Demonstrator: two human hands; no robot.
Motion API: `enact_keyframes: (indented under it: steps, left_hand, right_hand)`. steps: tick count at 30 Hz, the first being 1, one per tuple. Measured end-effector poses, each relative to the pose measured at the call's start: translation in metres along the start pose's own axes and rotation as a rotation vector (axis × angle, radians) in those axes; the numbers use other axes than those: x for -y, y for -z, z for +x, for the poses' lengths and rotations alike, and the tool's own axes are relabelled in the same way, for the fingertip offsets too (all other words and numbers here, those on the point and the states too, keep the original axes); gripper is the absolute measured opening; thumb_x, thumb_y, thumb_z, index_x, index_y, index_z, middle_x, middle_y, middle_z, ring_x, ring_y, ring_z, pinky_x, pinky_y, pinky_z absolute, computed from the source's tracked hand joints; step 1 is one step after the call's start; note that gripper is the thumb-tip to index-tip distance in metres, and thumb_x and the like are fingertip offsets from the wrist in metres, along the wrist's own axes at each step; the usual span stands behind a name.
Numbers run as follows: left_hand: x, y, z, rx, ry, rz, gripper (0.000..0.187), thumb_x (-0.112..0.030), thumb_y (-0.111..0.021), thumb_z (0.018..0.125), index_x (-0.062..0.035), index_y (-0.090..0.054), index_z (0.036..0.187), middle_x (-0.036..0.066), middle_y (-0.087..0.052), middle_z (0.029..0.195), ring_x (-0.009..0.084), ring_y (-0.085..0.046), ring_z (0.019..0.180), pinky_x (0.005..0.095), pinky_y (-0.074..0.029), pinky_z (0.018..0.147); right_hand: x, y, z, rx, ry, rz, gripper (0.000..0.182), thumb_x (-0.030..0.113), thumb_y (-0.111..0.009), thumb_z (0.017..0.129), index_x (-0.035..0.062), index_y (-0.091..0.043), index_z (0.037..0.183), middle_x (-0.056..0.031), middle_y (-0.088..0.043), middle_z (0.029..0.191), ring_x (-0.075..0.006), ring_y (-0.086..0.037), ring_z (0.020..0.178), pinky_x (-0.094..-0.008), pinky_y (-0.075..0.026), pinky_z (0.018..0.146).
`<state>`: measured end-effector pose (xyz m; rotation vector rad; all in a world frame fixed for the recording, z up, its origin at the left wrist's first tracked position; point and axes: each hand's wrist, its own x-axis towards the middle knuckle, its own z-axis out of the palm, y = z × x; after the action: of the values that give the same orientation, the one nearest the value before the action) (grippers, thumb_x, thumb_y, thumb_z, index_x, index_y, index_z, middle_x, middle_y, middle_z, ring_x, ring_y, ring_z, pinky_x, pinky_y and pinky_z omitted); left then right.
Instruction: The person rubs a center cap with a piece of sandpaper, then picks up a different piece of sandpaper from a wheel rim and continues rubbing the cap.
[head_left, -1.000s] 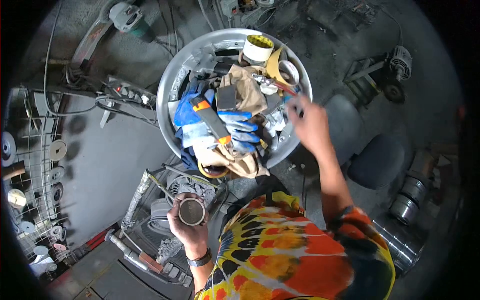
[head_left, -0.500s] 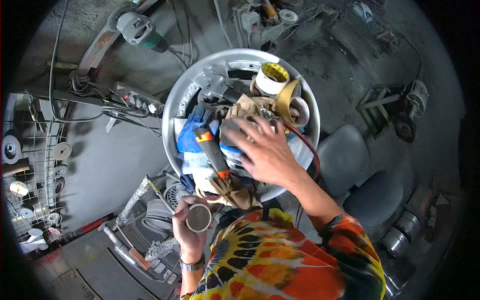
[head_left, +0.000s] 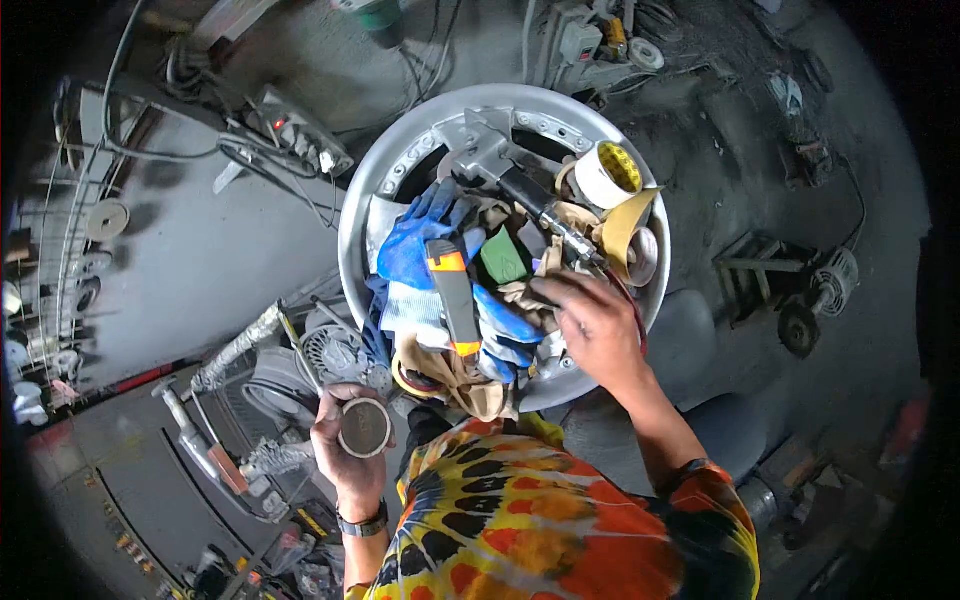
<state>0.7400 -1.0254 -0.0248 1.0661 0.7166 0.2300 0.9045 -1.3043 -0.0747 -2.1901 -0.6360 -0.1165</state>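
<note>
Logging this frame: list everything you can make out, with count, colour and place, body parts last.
wheel rim: one, silver, centre
gloves: at least two, blue and grey, in rim
cutter-like tool: one, black and orange, on gloves
block: one, green, beside gloves
tool with handle: one, grey and black, across rim
tape roll: one, white, yellow inside, rim's upper right
curved sheet: one, tan, below tape
cloth: count unclear, tan, rim's bottom
motor: one, grey, far right
wall discs: several, mostly grey, far left
round piece: one, brown, pale edge, in left hand
shirt: one, multicoloured, bottom
left hand: one, lower left
right hand: one, over rim's right side
</note>
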Motion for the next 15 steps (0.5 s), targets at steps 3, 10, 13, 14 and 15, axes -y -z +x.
enact_keyframes:
  steps: [3,10,13,14,15]
  left_hand:
    - [0.003,0.003,-0.003,0.065,-0.027,-0.046,0.043,-0.041,-0.045,0.099,-0.0004,-0.057,0.107,0.016,-0.065,0.093,0.0181,-0.061,0.058,0.0284,-0.049,0.045]
    - [0.000,0.016,-0.016,0.034,-0.075,-0.033,0.044,-0.041,-0.042,0.101,-0.0006,-0.057,0.106,0.015,-0.065,0.091,0.0170,-0.059,0.056,0.0276,-0.047,0.045]
    - [-0.001,0.023,-0.022,0.012,-0.073,-0.046,0.044,-0.042,-0.042,0.101,-0.0011,-0.058,0.106,0.014,-0.066,0.091,0.0164,-0.059,0.056,0.0272,-0.046,0.045]
    - [-0.002,0.024,-0.024,0.011,-0.077,-0.058,0.045,-0.043,-0.043,0.101,0.0000,-0.058,0.106,0.014,-0.067,0.091,0.0165,-0.061,0.058,0.0275,-0.048,0.046]
    - [-0.002,0.026,-0.025,0.012,-0.080,-0.071,0.047,-0.043,-0.044,0.101,0.0012,-0.058,0.107,0.015,-0.068,0.090,0.0166,-0.063,0.060,0.0279,-0.050,0.048]
  right_hand:
    - [0.004,0.005,0.006,-0.038,-0.123,0.151,0.041,-0.005,-0.068,0.081,0.0106,-0.075,0.119,-0.0130,-0.072,0.117,-0.0334,-0.071,0.098,-0.0419,-0.057,0.087]
    - [0.015,0.005,-0.007,0.141,0.051,-0.137,0.040,-0.004,-0.068,0.078,0.0098,-0.076,0.115,-0.0041,-0.071,0.122,-0.0286,-0.068,0.099,-0.0399,-0.054,0.089]
    - [0.022,0.006,-0.014,0.129,0.066,-0.196,0.036,-0.003,-0.071,0.081,0.0092,-0.076,0.115,-0.0054,-0.071,0.120,-0.0291,-0.068,0.098,-0.0401,-0.055,0.088]
    - [0.022,0.004,-0.017,0.127,0.067,-0.200,0.036,-0.003,-0.071,0.081,0.0092,-0.076,0.115,-0.0054,-0.071,0.120,-0.0291,-0.068,0.098,-0.0401,-0.055,0.088]
    - [0.018,0.000,-0.020,0.011,0.013,-0.086,0.031,-0.001,-0.072,0.084,0.0082,-0.076,0.114,-0.0081,-0.072,0.115,-0.0298,-0.069,0.098,-0.0394,-0.055,0.087]
